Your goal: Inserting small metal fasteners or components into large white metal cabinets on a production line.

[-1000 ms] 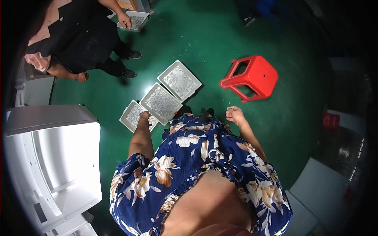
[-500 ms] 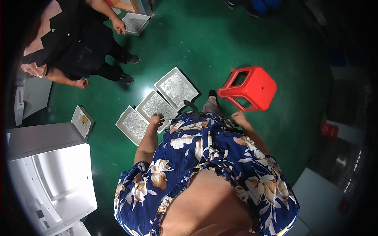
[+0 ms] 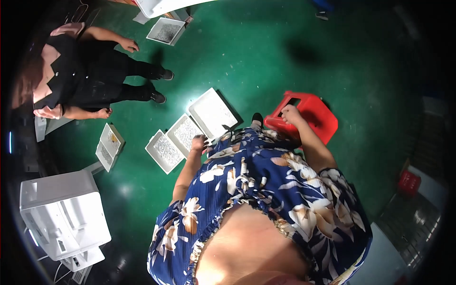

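Observation:
My left hand (image 3: 198, 142) hangs at my left side, over the near edge of the middle tray, touching nothing that I can make out. Its fingers are loosely bent, somewhat apart and partly in shadow. My right hand (image 3: 290, 114) is raised in front of the red plastic stool (image 3: 319, 118), its fingers curled in with nothing seen in them; contact with the stool cannot be told. Three pale trays stand in a slanting row on the floor: a left tray (image 3: 166, 152), a middle tray (image 3: 183, 133) and a far tray (image 3: 213, 111). Small light pieces cover their bottoms.
At the left stands a co-worker in a dark apron (image 3: 90, 80). Near them lies a pale tray (image 3: 110, 146) with a yellow item. A large white housing (image 3: 66, 218) fills the lower left. Another tray (image 3: 166, 31) sits at the far left, beside a white panel (image 3: 175, 4).
My right hand has swung up and forward, over the stool in view. My view has shifted, bringing the white panel in at the top. The co-worker's arms have moved slightly.

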Available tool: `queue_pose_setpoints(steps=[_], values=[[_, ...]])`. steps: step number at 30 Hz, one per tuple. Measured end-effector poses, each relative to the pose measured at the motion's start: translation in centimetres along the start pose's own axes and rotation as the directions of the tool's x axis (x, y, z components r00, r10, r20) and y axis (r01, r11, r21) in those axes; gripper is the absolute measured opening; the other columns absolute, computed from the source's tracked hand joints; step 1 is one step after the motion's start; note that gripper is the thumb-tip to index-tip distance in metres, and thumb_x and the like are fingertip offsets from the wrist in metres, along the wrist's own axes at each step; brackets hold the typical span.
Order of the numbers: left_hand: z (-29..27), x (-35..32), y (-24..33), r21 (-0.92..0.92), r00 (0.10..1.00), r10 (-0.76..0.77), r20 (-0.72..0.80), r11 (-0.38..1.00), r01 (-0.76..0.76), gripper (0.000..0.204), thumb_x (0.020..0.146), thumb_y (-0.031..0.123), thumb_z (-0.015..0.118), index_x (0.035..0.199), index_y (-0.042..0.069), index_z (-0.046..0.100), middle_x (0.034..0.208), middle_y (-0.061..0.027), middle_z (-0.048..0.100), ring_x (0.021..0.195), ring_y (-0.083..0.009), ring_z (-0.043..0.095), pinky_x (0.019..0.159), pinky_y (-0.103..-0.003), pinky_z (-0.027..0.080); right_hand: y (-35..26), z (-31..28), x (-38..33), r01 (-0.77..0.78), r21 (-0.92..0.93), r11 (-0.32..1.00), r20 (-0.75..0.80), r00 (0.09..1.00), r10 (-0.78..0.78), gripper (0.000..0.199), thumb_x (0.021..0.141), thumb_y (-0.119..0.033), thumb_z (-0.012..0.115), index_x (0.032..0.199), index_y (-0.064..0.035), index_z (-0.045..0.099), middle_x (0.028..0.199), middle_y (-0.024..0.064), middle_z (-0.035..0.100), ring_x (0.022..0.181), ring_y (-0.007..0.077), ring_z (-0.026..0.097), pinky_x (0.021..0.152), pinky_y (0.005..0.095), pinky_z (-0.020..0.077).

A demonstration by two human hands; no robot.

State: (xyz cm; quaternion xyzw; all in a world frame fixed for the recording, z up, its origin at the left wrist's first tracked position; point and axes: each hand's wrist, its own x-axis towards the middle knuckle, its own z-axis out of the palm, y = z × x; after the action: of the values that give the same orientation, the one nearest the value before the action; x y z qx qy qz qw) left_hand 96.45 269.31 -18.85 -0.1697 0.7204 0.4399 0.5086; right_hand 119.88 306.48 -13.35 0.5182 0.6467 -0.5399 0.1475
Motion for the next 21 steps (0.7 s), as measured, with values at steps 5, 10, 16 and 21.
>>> queue_pose_setpoints(steps=[5,10,16,21], values=[[10.0,-4.8,7.9,0.156,0.956,0.192,0.222,0.961,-0.23,0.019,0.086,0.016,0.046,0.101,0.006,0.049,0.091,-0.0086,0.06,0.072,-0.0147,0.056,0.053,-0.025,0.041,3.5,-4.6,4.8,-0.089,-0.314,0.945,0.014,0.995,0.098,0.016,0.078,-0.018,0.043,0.08,-0.007,0.055,0.068,0.0056,0.057,0.053,0.0134,0.056,0.041,0.0288,0.0463],[11.1,-0.5,10.3,0.527,0.965,0.015,0.26,0.836,-0.155,0.024,0.078,0.021,0.05,0.085,-0.001,0.055,0.079,-0.0109,0.061,0.067,-0.0178,0.06,0.051,-0.029,0.047,11.4,-7.0,7.9,-0.082,0.09,0.993,-0.338,0.935,0.108,0.015,0.079,-0.021,0.048,0.081,-0.0076,0.054,0.069,0.0044,0.057,0.054,0.0163,0.056,0.042,0.0292,0.0441],[8.2,21.3,5.5,0.927,0.923,0.169,0.345,0.093,-0.364,0.02,0.073,0.021,0.055,0.084,0.006,0.059,0.071,-0.0135,0.062,0.073,-0.0229,0.061,0.059,-0.036,0.05,15.2,-12.4,12.5,-0.017,-0.344,0.939,-0.719,0.648,-0.252,0.016,0.077,-0.022,0.052,0.086,-0.0088,0.052,0.085,0.0163,0.055,0.078,0.036,0.054,0.068,0.0437,0.0445],[23.2,31.7,8.3,0.78,0.969,0.085,0.23,0.579,-0.236,0.022,0.078,0.027,0.052,0.078,0.005,0.057,0.067,-0.0073,0.061,0.061,-0.0171,0.06,0.054,-0.031,0.048,20.1,-16.1,21.0,0.077,-0.616,0.784,-0.653,0.506,-0.563,0.025,0.08,-0.027,0.05,0.095,-0.007,0.054,0.087,0.0133,0.056,0.082,0.03,0.052,0.076,0.0403,0.0411]])
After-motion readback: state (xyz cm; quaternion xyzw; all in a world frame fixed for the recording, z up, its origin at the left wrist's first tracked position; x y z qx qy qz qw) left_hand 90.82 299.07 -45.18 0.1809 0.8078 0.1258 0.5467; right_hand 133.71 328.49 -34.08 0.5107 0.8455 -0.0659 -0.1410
